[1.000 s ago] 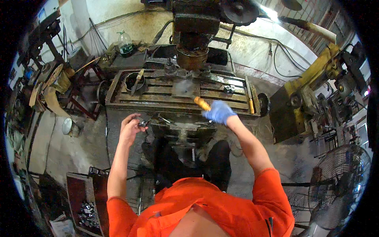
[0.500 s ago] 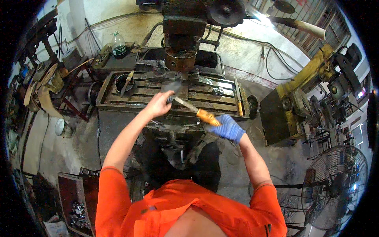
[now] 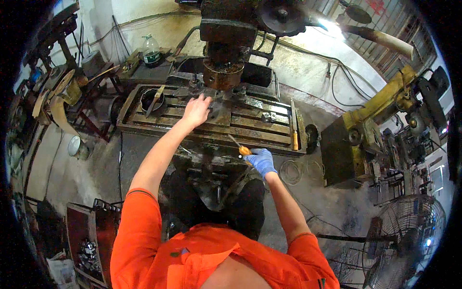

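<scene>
My left hand (image 3: pixel 196 111) is bare and reaches over the slotted machine table (image 3: pixel 248 131), close below the spindle (image 3: pixel 222 73). Its fingers look stretched out and apart; whatever lies under them is hidden. My right hand (image 3: pixel 261 162) wears a blue glove and is closed round the yellow handle of a file (image 3: pixel 245 151). The file's narrow blade points up and left, in front of the table's near edge, apart from my left hand. Small metal blocks (image 3: pixel 268 116) sit on the table to the right.
A dark pot (image 3: pixel 144 102) with a brush (image 3: pixel 155 100) across it stands at the table's left. A yellow-handled tool (image 3: pixel 295 139) lies along its right edge. A large fan (image 3: pixel 404 241) stands at lower right, a metal bucket (image 3: pixel 75 146) on the left floor.
My right hand has drawn the file down and back, away from my left hand. My left hand has moved forward and up over the table toward the spindle, its fingers stretching out.
</scene>
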A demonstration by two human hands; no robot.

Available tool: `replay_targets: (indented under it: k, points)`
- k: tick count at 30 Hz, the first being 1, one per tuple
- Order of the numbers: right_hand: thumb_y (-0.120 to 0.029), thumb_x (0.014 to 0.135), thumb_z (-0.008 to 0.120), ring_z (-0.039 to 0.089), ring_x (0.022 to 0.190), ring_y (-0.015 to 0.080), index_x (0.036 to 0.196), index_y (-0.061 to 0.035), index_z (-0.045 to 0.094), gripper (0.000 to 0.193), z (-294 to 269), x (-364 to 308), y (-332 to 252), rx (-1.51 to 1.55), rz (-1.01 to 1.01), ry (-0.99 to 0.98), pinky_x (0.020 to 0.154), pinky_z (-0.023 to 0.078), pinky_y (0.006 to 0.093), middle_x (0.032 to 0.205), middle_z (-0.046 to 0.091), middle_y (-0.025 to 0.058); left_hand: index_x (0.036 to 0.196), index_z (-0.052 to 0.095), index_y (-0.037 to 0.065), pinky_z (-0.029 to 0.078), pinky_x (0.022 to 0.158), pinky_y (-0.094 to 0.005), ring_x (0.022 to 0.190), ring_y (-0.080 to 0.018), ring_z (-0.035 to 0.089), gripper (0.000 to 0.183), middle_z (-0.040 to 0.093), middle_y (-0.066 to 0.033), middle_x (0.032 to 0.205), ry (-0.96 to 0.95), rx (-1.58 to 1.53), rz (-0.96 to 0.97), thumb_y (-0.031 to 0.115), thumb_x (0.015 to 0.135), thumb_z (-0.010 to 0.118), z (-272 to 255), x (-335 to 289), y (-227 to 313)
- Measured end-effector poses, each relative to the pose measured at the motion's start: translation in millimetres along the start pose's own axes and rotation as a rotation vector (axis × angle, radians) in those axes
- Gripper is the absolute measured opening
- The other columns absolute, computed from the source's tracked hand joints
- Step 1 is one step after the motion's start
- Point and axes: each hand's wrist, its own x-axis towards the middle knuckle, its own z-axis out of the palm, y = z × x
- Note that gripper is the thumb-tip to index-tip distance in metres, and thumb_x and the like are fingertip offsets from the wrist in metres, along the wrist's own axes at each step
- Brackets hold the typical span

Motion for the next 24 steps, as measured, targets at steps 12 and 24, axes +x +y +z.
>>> replay_targets:
  k: [12,24]
  points:
    - [-0.024,0.072,0.070,0.062,0.079,0.0159,0.096,0.0031,0.063,0.037,-45,-49,28,0.329,-0.022,0.092,0.071,0.048,0.0277,0.089,0.065,0.0145,0.090,0.057,0.005,0.046,0.069,-0.0417,0.075,-0.0326,0.059,0.021,0.060,-0.0155,0.078,0.111,-0.069,-0.023,0.016,0.072,0.060,35,36,8]
    - [-0.018,0.082,0.056,0.057,0.092,0.0185,0.104,0.0012,0.059,0.029,-299,-37,-43,0.361,-0.584,0.906,0.089,0.042,0.0312,0.100,0.061,0.0092,0.095,0.054,0.002,0.049,0.069,-0.0431,0.081,-0.0334,0.060,0.039,0.062,-0.0186,0.083,0.039,-0.192,-0.460,0.029,0.070,0.066,34,48,4]
